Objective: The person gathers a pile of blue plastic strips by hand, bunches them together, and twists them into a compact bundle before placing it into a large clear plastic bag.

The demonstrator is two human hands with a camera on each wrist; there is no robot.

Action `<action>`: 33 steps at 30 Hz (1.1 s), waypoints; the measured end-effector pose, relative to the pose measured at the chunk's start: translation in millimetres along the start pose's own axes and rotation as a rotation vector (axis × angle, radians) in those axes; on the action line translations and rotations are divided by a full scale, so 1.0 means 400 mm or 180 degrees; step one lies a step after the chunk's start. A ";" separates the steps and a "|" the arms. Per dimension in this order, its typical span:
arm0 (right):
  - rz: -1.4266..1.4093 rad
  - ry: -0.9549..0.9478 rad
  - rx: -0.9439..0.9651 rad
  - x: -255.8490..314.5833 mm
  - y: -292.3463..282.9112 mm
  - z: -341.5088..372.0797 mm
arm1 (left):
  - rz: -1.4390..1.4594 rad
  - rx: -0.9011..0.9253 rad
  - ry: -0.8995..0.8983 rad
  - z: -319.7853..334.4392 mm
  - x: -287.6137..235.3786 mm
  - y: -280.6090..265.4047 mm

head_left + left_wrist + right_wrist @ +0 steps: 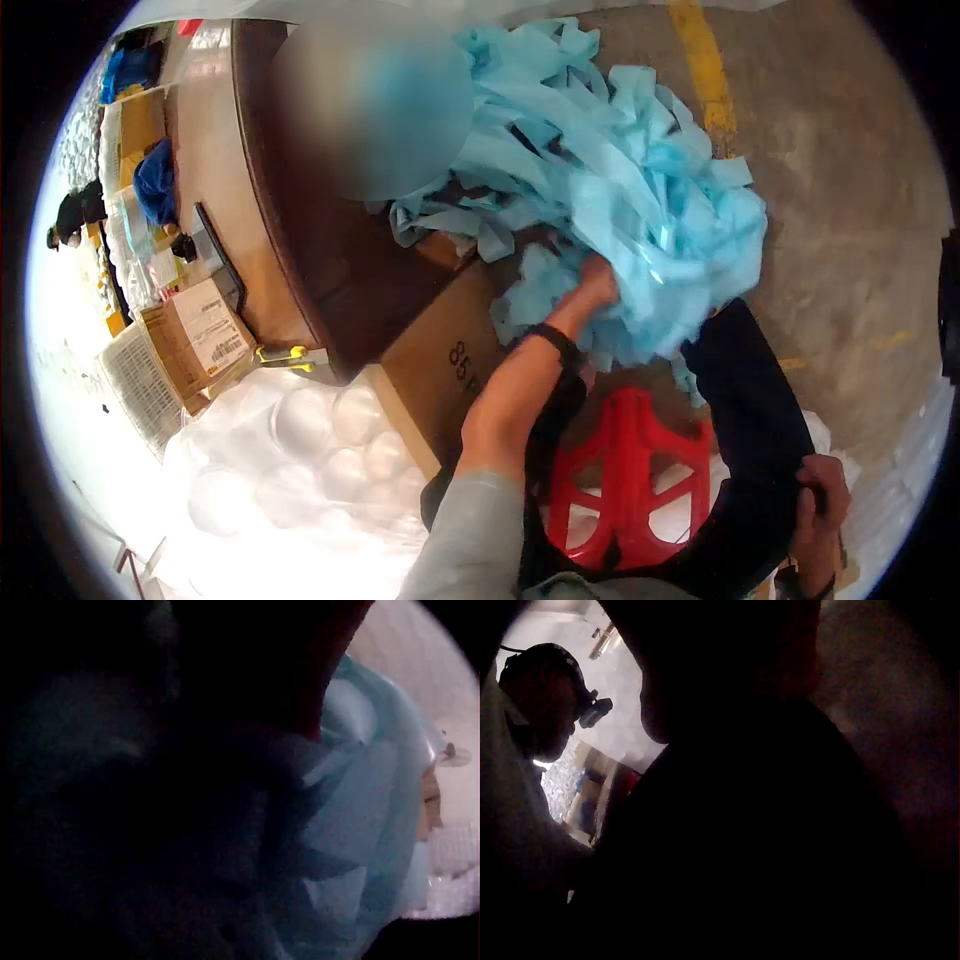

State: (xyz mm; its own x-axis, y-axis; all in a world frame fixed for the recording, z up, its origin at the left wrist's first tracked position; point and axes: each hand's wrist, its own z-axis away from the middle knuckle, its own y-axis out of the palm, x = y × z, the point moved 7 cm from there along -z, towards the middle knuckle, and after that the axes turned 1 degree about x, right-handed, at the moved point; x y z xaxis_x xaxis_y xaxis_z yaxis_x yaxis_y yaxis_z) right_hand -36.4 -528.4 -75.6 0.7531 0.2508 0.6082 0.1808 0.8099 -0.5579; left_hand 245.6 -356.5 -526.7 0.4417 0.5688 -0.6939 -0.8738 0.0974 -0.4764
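Lower edge of head view: grey sleeve (465,540), middle bottom. Right hand (822,495) at lower right, resting on dark trouser leg (755,400); fingers loosely bent against the cloth. Red plastic stool (628,450) at bottom centre, between the sleeve and the trouser leg.

Left hand (598,285) near centre, dark band (555,340) round the wrist; hand goes into the pile of light-blue strips (650,200), which overlap it. Left fingers hidden under the strips, can't tell if clamped or apart. Strips are tangled, fill the upper centre and reach right of centre, hanging down close to the stool. Left wrist view mostly black; blue folds show right of centre, fingers unreadable there too.

Lower left: white bulging plastic (290,470), next to a cardboard box (430,360) with "85" printed on it. Brown table (205,150) runs up the left; on it, yellow-handled tool (285,356) near the lower end, black bar (222,255) above that. Labelled carton (205,335) left of the tool. Blue cloth (155,185) farther up, upper left.

Upper right: concrete floor (830,180) with a yellow line (703,65). Right wrist view mostly dark, silhouetted head with headgear at upper left.
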 end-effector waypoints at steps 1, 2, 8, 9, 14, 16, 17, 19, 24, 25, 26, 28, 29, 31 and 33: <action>0.0024 0.0073 0.0030 0.000 0.003 -0.001 | -0.0254 0.0130 0.0171 0.014 -0.062 0.016; 0.0022 0.0071 0.0010 -0.001 0.005 -0.004 | 0.0144 0.0788 -0.0190 0.022 -0.043 0.010; -0.0049 -0.0034 -0.0143 -0.003 -0.005 -0.017 | 0.1762 0.0178 -0.1486 0.075 0.015 -0.547; -0.0120 0.0040 -0.0065 -0.013 -0.011 -0.014 | 0.1815 -0.0687 -0.1376 0.072 0.090 -0.624; 0.0257 -0.0499 -0.0119 -0.046 -0.022 -0.014 | -0.0726 -0.2297 -0.0379 -0.026 0.204 -0.844; 0.0223 -0.0599 -0.0195 -0.034 -0.032 -0.025 | -0.1068 -0.2046 -0.0148 -0.084 0.324 -0.803; 0.0153 -0.0636 -0.0199 -0.033 -0.035 -0.023 | -0.0913 -0.1501 -0.0272 -0.109 0.359 -0.776; 0.0201 -0.0510 -0.0212 -0.024 -0.050 -0.028 | -0.0379 -0.1055 -0.0671 -0.146 0.410 -0.682; 0.0131 -0.0497 -0.0278 -0.009 -0.035 -0.014 | 0.0116 -0.0724 -0.0571 -0.095 0.273 -0.415; 0.0051 -0.0590 -0.0346 -0.015 -0.026 -0.015 | 0.0184 -0.0493 -0.0379 -0.089 0.223 -0.371; -0.0013 -0.0712 -0.0434 -0.013 -0.032 -0.010 | -0.0189 -0.0239 -0.0470 -0.109 0.316 -0.298; -0.0023 -0.0710 -0.0520 -0.013 -0.033 -0.005 | 0.1217 -0.0118 -0.0275 -0.051 0.201 -0.192; -0.0037 -0.0708 -0.0572 -0.009 -0.032 0.001 | 0.1598 0.0098 -0.0651 -0.019 0.150 -0.143; -0.0066 -0.0697 -0.0624 -0.006 -0.033 0.005 | 0.2013 0.0498 -0.0494 -0.001 0.137 -0.020; -0.0140 -0.0714 -0.0681 -0.002 -0.036 0.014 | 0.1421 0.0828 -0.0060 0.014 0.020 0.044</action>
State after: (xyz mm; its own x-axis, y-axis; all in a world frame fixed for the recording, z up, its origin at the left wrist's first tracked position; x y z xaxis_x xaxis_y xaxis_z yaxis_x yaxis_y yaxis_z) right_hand -43.2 -537.5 -64.9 0.5877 0.3479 0.7305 0.3571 0.6986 -0.6200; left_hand 232.5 -345.6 -537.8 0.0125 0.6155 -0.7880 -0.9991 0.0403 0.0156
